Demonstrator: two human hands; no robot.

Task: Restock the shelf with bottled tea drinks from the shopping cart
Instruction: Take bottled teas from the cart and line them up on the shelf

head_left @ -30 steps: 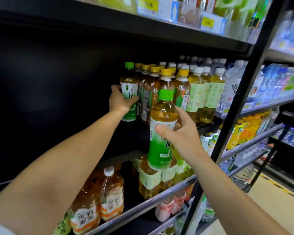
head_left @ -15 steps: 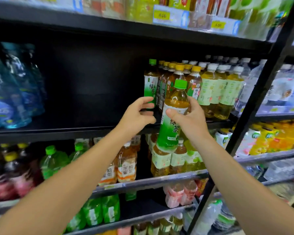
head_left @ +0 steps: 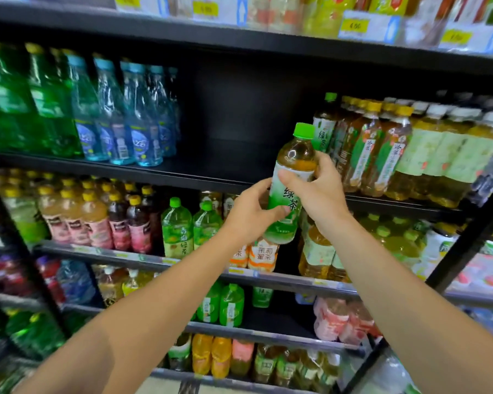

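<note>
Both hands, left (head_left: 252, 213) and right (head_left: 315, 189), wrapped around one green-capped tea bottle (head_left: 289, 184) held in the air before the shelf (head_left: 211, 172), just beside its shelved twin (head_left: 323, 123); likely to topple that neighbour if pushed in carelessly.

Two hands, left (head_left: 251, 211) and right (head_left: 319, 191), around one green-capped tea bottle (head_left: 292, 180). One matching green-capped bottle (head_left: 325, 123) just behind it, on the shelf (head_left: 211, 166). Further left, about five blue bottles (head_left: 131, 120).
</note>
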